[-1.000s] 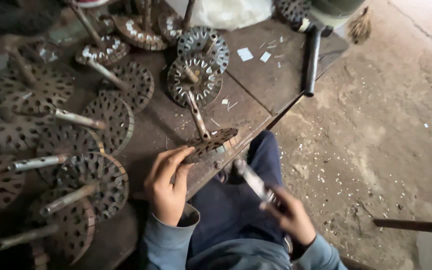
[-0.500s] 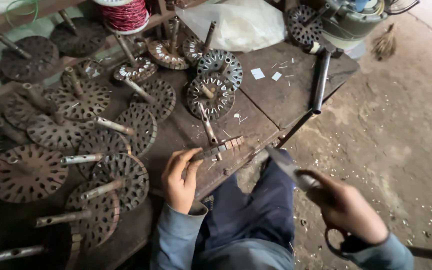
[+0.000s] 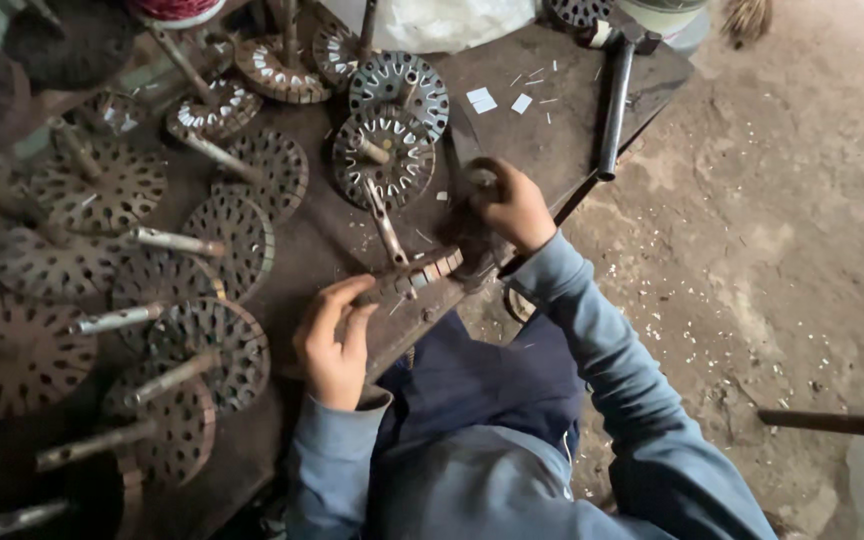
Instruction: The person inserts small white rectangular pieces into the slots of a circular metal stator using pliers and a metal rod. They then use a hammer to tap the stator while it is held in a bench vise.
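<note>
Rusty slotted rotor disc on steel shaft, frame centre, tipped nearly edge-on at bench's near edge, shaft slanting up-left. Pale slot inserts along rim.

Long grey-blue sleeves with ribbed cuffs ending at each bare hand; dark navy trousers below the sleeves; no gloves.

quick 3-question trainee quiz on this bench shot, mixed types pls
1. True or false: the left hand rests on the slotted rotor disc lying at the bench edge.
2. Which hand is raised over the bench beside the disc's right end? A) left B) right C) neither
3. Fill in: a long dark ___ lies near the bench's far right corner.

Key: 1 true. 2 B, the right hand; what its grip encloses is too blurred to tell. 3 bar.
</note>
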